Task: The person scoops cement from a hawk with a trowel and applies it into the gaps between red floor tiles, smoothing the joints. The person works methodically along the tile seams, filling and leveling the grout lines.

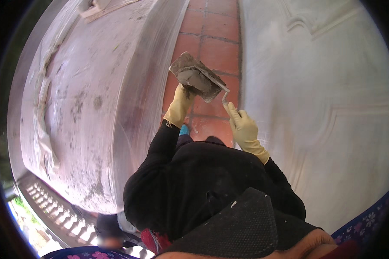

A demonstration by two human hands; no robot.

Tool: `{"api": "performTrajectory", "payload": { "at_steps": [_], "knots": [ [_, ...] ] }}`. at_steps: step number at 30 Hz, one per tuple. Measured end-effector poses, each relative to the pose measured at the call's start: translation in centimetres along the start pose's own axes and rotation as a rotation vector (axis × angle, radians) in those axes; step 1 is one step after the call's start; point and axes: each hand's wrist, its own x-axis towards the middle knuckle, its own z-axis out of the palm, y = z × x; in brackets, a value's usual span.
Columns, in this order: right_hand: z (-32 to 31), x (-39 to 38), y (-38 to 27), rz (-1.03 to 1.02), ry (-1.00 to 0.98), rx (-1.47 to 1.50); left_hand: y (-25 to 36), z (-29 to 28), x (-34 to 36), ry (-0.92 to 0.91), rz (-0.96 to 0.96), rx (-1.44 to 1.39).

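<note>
My left hand point(180, 106), in a cream rubber glove, holds up a small rectangular mortar board point(185, 57) from beneath; its fingers are mostly hidden under the board. Wet grey mortar point(193, 78) is heaped on top. My right hand point(244, 127), gloved the same way, is closed round the handle of a trowel point(226, 96) with a bent metal neck. The trowel's narrow blade lies along the right edge of the board, against the mortar. Both hands are in front of my body, above the tiled floor.
A strip of red floor tiles point(208, 52) runs ahead between a plastic-covered, mortar-stained surface point(86, 103) on the left and a pale wall with raised moulding point(298, 86) on the right. A balustrade point(58, 211) and another person point(110, 228) are at the lower left.
</note>
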Motion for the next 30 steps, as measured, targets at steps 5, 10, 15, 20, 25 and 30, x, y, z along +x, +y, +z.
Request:
{"api": "performTrajectory", "payload": {
  "at_steps": [5, 10, 15, 20, 25, 30],
  "knots": [
    [2.5, 6.7, 3.0, 0.197, -0.098, 0.047, -4.5, -0.5, 11.4, -0.03, -0.092, -0.067],
    [3.9, 15.4, 10.3, 0.263, -0.038, 0.212, -4.1, -0.6, 21.6, -0.1, -0.075, -0.296],
    [1.7, 28.4, 17.5, 0.155, 0.21, 0.408, 0.2, 2.1, 34.5, 0.193, -0.399, -0.812],
    [-0.3, 41.2, 22.8, 0.033, 0.126, 0.514, 0.7, 1.6, 45.2, 0.18, -0.28, -0.62],
    [-0.1, 51.2, 26.2, -0.081, -0.095, 0.494, -0.4, -1.7, 56.6, 0.269, -0.306, -0.525],
    [2.6, 65.6, 28.2, -0.17, -0.207, 0.386, -2.5, -5.4, 70.2, 0.217, -0.263, -0.713]
  ]
}}
